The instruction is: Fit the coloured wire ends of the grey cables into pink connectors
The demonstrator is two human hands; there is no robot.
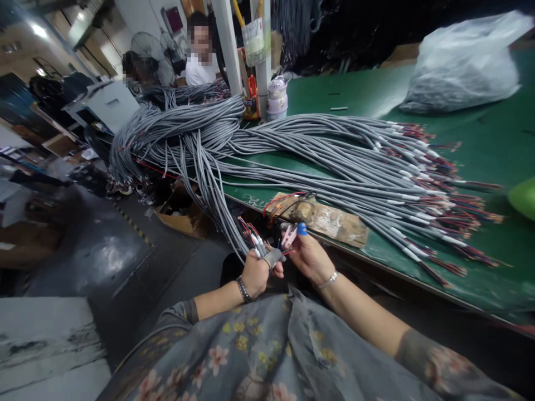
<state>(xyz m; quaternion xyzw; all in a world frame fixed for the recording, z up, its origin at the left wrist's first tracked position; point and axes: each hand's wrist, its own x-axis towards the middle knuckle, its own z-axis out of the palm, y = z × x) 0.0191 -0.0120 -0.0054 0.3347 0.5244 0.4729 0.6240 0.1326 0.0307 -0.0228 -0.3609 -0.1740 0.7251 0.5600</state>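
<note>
My left hand [257, 274] is closed around the ends of several grey cables [217, 203] that hang down from the bench. White bands and thin coloured wires [249, 228] stick out above its fingers, and a grey wrap covers a digit. Close beside it, my right hand [311, 260] pinches a small pink clip-like tool [288, 236] between thumb and fingers. Blue covers the tip of one right digit. Red wire ends from the held cables reach toward this tool; whether it grips one I cannot tell.
Many grey cables [309, 142] with bare wire ends lie across the green bench [359, 92]. At its front edge is a worn wooden block [334, 221]. A plastic bag [463, 67] and a lilac bottle [277, 99] stand behind. A person [203, 67] sits beyond; a cardboard box [184, 214] is below.
</note>
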